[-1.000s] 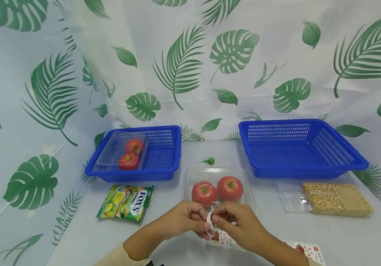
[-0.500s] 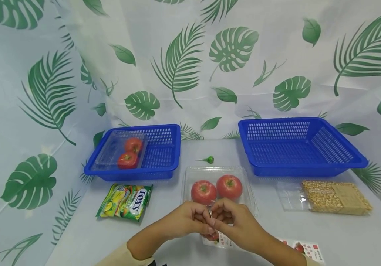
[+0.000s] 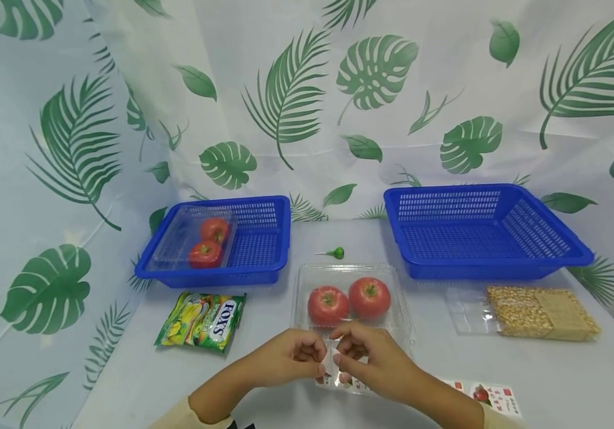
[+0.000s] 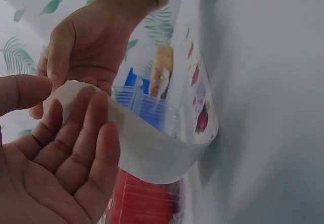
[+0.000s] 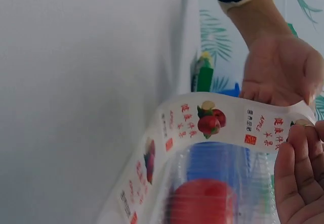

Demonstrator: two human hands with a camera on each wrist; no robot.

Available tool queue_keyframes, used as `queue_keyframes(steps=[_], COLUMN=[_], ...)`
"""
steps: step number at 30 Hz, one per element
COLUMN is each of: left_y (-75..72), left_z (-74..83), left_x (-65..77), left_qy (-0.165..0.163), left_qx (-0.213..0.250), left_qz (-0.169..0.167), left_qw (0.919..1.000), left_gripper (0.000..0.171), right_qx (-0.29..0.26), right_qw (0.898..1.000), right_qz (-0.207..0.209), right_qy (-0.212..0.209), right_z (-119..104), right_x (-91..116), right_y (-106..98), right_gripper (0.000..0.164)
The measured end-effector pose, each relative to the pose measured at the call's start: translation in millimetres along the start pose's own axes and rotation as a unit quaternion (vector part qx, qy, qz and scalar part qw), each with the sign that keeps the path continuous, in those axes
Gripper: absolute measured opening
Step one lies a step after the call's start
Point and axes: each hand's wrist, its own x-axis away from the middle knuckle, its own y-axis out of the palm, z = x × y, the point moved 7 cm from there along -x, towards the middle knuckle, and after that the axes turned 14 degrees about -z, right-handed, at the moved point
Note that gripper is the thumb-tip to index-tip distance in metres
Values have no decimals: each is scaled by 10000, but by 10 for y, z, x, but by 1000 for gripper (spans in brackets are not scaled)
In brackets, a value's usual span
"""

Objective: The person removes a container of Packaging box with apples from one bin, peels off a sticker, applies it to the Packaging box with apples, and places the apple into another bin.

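A white strip of apple stickers (image 5: 233,114), printed with red apples and red characters, curves up from the table to both hands. My left hand (image 3: 288,359) pinches near its raised end with thumb and fingertips. Close beside it, my right hand (image 3: 379,364) pinches the strip too, with curled fingers. The fingertips partly hide the strip's end. Just beyond the hands lies a lidded clear plastic clamshell (image 3: 349,270) with two red apples (image 3: 369,297) inside. More of the sticker strip (image 3: 495,399) lies flat on the table under the right forearm.
A blue basket (image 3: 253,277) at back left holds another clamshell of apples (image 3: 205,254). Another blue basket (image 3: 478,269) stands at back right. A green lollipop (image 3: 337,252), a green Fox's candy bag (image 3: 202,320) and a bag of corn kernels (image 3: 543,313) lie around.
The fingertips of both hands came together at the strip half a second ago and are slightly apart now. The head view has tilted down a little.
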Motion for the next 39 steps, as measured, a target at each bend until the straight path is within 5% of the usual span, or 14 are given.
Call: queue_keyframes(steps=[4,11,18,25,31,39], left_y=[-52,-86,-103,-131,-150,-224], left_z=[1,-10,-2,-65,-124,-149], left_x=[38,68,104,170,247,431], left_qy=[-117,-220,-307,-636,-564,-734], left_qx=[-314,62,-341,-57,253,208], left_qz=[278,374,342,394,314,186], left_qw=[9991,9990,9984,9972,9976,9969], left_gripper=[19,39,37,34,34,31], right_qx=[18,143,47,193,491,749], right_qw=[9999,9994,9995,9974,9937,9936], right_qz=[-131,-252,-317,-502,-515,-319], right_qy=[-19,-210,-74,-485,-863,-789], right_z=[27,19,35,-21,-61,-46], right_x=[-62,-126,-111,-111,-101,-69], right_y=[80,176,196,239,231,157], right_gripper=[25,25,26,18,14,16])
